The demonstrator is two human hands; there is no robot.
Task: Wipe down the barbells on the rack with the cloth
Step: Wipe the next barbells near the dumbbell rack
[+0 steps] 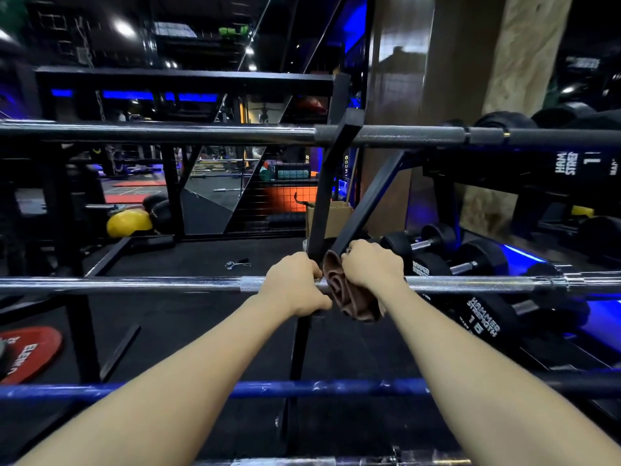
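A: Cam setup?
B: One view only, head-worn wide-angle, so no shared part. Looks fwd and down along both forearms to the hands (295, 284) gripping the silver bar (134, 284).
A: How close?
B: Near; arms fill the lower frame. Blue bar (302, 389) lies nearer the cam, black bar (403, 136) farther and higher. Edges bend, fisheye.
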